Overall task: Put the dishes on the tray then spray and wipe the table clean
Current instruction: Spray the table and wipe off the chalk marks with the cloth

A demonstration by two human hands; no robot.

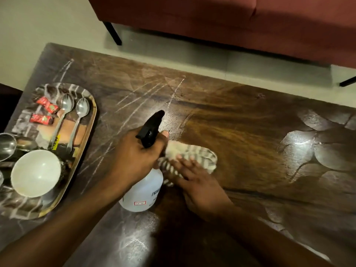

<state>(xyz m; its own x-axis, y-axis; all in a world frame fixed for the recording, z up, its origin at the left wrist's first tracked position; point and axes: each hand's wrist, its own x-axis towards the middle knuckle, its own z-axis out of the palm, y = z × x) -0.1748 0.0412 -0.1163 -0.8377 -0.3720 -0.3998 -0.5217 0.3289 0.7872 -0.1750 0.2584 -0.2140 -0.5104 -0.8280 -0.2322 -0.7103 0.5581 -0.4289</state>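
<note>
My left hand [134,157] grips a white spray bottle [143,191] by its black trigger head, held over the dark wooden table [240,116]. Just to its right, my right hand [198,182] lies flat on a striped cloth [194,155] pressed to the tabletop. Wet streaks and droplets shine on the wood beyond the bottle's nozzle. At the left stands a patterned tray [90,132] holding a white bowl [36,173], two spoons [77,120], red sachets [45,110] and a steel cup [6,146].
A red sofa [231,22] on black legs stands past the table's far edge, with pale floor between. The tray sits close to the table's left edge. Light glares on the wood at right and near the front.
</note>
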